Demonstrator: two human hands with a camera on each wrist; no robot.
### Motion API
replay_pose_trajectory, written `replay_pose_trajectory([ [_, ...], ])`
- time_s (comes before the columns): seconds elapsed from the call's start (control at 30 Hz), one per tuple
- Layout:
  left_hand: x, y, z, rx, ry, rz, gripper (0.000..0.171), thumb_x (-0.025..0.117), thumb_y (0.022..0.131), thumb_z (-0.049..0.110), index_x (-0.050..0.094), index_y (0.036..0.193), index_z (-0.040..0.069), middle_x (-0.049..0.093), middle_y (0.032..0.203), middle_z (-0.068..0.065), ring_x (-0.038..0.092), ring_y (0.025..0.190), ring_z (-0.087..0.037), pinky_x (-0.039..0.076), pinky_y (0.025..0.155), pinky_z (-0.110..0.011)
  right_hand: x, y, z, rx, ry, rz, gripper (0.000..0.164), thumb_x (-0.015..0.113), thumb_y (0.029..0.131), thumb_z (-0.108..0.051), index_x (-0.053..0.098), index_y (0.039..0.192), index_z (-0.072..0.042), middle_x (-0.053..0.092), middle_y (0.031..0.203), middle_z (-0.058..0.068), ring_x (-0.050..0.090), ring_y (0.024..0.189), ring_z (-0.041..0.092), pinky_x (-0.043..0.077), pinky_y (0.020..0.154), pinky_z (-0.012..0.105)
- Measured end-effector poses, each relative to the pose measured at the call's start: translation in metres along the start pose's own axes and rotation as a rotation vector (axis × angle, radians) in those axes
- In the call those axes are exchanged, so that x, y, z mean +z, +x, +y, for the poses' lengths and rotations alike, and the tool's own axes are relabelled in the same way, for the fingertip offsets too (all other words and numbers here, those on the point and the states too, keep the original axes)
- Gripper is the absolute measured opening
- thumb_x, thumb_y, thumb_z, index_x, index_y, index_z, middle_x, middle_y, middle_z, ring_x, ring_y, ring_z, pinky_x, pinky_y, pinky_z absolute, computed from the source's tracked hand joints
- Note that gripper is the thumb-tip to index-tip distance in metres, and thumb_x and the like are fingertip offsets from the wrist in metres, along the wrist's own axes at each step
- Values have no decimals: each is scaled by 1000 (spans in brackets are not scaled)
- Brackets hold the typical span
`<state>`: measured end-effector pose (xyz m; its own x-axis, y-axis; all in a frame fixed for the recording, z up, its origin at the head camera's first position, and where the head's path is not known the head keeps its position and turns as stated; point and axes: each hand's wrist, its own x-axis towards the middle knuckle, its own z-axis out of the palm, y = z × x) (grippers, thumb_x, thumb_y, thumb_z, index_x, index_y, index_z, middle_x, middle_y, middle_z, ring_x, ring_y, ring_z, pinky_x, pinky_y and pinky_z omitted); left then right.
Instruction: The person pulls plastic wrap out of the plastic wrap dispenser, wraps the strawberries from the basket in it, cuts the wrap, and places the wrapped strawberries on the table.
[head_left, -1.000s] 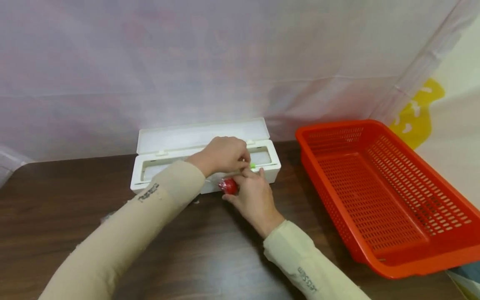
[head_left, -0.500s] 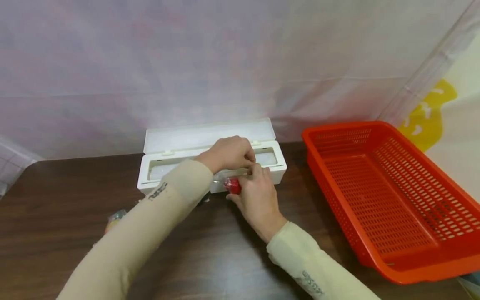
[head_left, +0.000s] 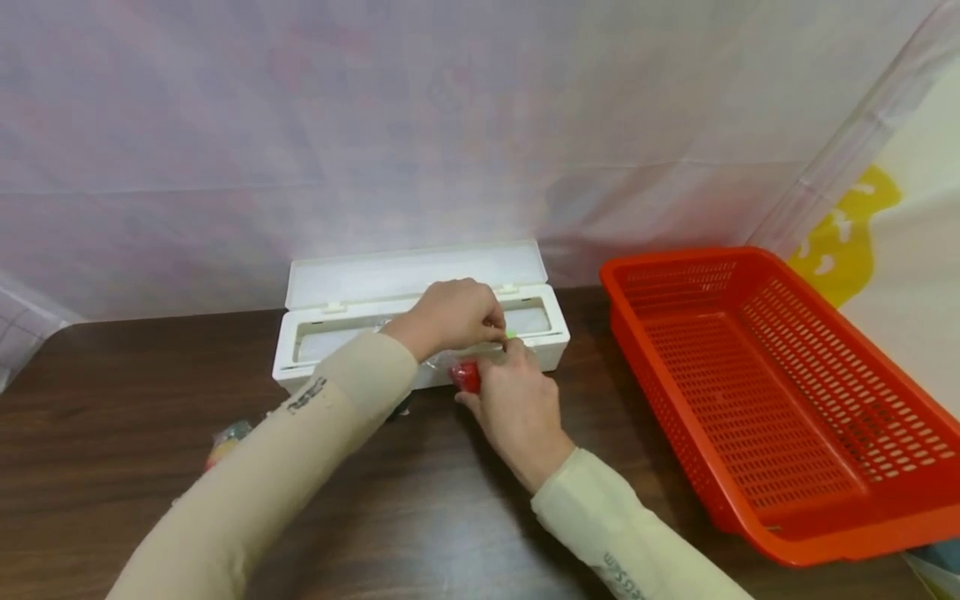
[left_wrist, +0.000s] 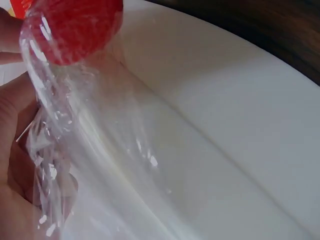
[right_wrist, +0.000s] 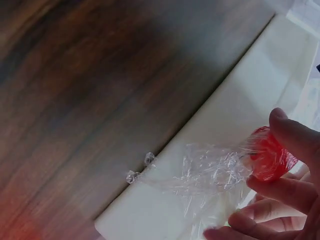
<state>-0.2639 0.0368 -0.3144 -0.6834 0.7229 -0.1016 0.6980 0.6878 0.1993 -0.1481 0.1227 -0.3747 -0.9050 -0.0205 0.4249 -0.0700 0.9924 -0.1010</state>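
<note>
A long white cling film dispenser point(head_left: 555, 342) stands against the back wall with its lid raised. My left hand point(head_left: 459, 310) is over its front right part, fingers curled down and pinching at a small green tab point(head_left: 512, 334). My right hand point(head_left: 521, 404) is at the front of the box and holds a red rounded thing point(head_left: 467, 377) between thumb and index finger. Clear cling film point(right_wrist: 215, 165) covers the red thing and trails in crumpled folds along the white front. The right hand's other fingers lie against the film in the right wrist view.
A large red plastic basket point(head_left: 720, 417) stands at the right on the dark wooden table point(head_left: 420, 517). Left of the left sleeve point(head_left: 300, 450), a film-wrapped, partly hidden colourful thing point(head_left: 225, 442) lies on the table. A small dark thing point(head_left: 400, 408) shows beyond that sleeve.
The head view has shifted slightly, bringing the wrapped thing at the left into sight. The green tab was hidden half a second ago and shows again. Both hands stay at the dispenser.
</note>
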Motion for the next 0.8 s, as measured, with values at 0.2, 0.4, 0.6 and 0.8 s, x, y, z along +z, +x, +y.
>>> replay_pose_trajectory([
  [0.2, 0, -12, -8, 3, 52, 22, 13, 66, 88, 36, 75, 86, 27, 72, 83, 10, 58, 71, -10, 50, 66, -32, 2, 3, -4, -24, -43, 16, 48, 82, 65, -51, 73, 95, -15, 62, 93, 9, 61, 78, 24, 53, 49, 41],
  [0.4, -2, -40, -28, -47, 70, 17, 13, 66, 88, 34, 75, 91, 26, 73, 89, 8, 62, 72, -8, 51, 66, -30, 0, 6, 0, -29, -93, -21, 45, 81, 65, -54, 74, 85, -16, 56, 81, 6, 60, 70, 23, 51, 44, 41],
  [0.6, 3, -61, -42, -58, 113, 71, 14, 65, 89, 35, 75, 86, 25, 71, 85, 9, 59, 70, -8, 50, 61, -30, -3, 4, 15, 15, -106, -74, 41, 80, 67, -53, 74, 84, -16, 54, 83, 7, 59, 69, 24, 50, 44, 42],
  [0.8, 3, -69, -48, -42, 129, 83, 18, 65, 89, 32, 71, 74, 25, 64, 73, 8, 51, 63, -9, 41, 54, -27, -3, 1, 27, 2, -98, -57, 38, 82, 67, -49, 73, 83, -15, 56, 87, 9, 60, 65, 25, 50, 43, 43],
])
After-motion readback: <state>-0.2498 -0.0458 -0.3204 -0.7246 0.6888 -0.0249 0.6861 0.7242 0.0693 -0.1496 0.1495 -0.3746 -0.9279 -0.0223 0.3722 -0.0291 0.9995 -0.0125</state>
